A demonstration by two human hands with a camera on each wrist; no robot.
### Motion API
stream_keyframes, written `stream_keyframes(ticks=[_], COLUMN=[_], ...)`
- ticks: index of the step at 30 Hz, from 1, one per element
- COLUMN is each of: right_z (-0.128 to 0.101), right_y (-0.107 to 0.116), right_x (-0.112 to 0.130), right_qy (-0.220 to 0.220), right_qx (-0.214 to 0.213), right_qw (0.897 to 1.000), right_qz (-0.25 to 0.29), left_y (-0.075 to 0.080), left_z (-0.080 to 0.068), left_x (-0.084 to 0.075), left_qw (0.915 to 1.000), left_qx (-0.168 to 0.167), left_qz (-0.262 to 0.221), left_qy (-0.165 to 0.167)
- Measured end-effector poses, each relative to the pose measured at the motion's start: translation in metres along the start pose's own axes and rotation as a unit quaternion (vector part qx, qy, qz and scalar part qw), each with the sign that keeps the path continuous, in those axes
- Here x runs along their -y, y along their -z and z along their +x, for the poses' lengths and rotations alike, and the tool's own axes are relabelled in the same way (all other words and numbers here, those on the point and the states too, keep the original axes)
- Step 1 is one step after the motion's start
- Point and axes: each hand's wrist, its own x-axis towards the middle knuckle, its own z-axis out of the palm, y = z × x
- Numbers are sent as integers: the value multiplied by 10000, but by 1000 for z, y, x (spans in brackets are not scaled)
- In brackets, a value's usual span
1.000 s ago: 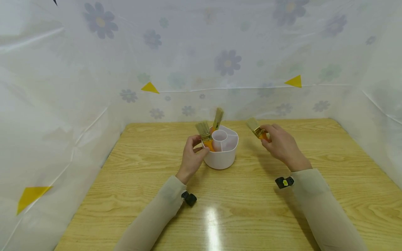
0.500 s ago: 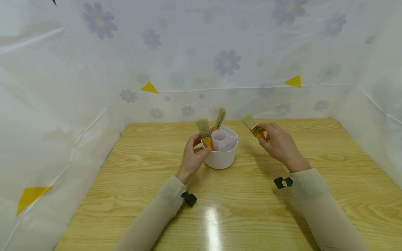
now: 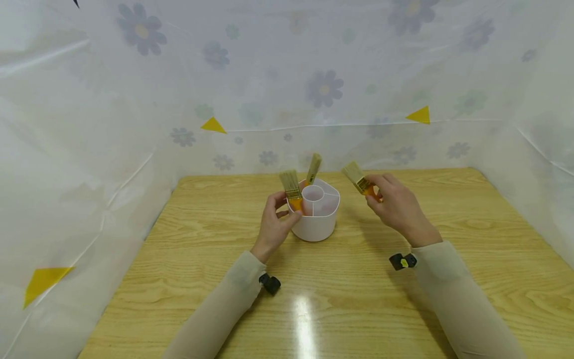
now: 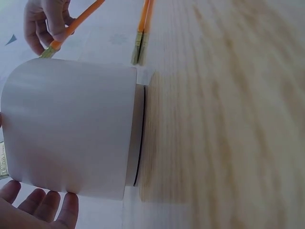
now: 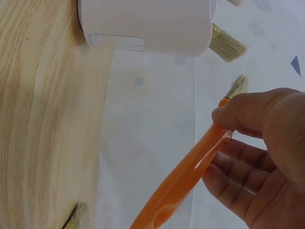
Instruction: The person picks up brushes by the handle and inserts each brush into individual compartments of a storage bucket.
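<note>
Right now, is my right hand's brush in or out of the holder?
Out: your right hand pinches the brush in the air beside the white holder.

Flowered plastic sheeting (image 3: 269, 65) round three sides of a wood-grain table (image 3: 358, 304) makes a screened-off booth.

Left hand (image 3: 273, 228): thumb spread from bent fingers
Right hand (image 3: 400, 210): raised, thumb and fingers pinching
Left forearm (image 3: 219, 310): slanting inward
Right forearm (image 3: 462, 299): slanting inward
</note>
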Motion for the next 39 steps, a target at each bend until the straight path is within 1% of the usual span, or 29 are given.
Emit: stream_keyframes(ticks=[7, 11, 14, 18, 21, 25, 31, 39], right_z=[1, 2, 2, 1, 1, 1, 3, 4], right_y=[1, 1, 1, 1, 0, 0, 0, 1], right_x=[4, 6, 7, 8, 8, 9, 10, 12], right_qy=[185, 285, 326, 397, 432, 449, 523, 564], right_qx=[-119, -179, -216, -263, -282, -294, -348, -399], right_qw=[9998, 9994, 9992, 9989, 9987, 9986, 9980, 9976], right_qz=[-29, -34, -15, -19, -25, -28, -62, -81], left_y=[0, 0, -1, -2, -3, -2, -1, -3], left_z=[0, 5, 8, 9, 8, 7, 8, 7], left_x=[0, 19, 35, 36, 35, 34, 36, 34], left_qw=[10000, 9999, 9999, 9997, 9996, 9997, 9997, 9993], left_qx=[-36, -76, -155, -230, -247, -216, -137, -116], left_qz=[-37, -43, -37, -4, 63, 144, 203, 339], left_qy=[67, 51, -41, -100, -76, -44, -80, 42])
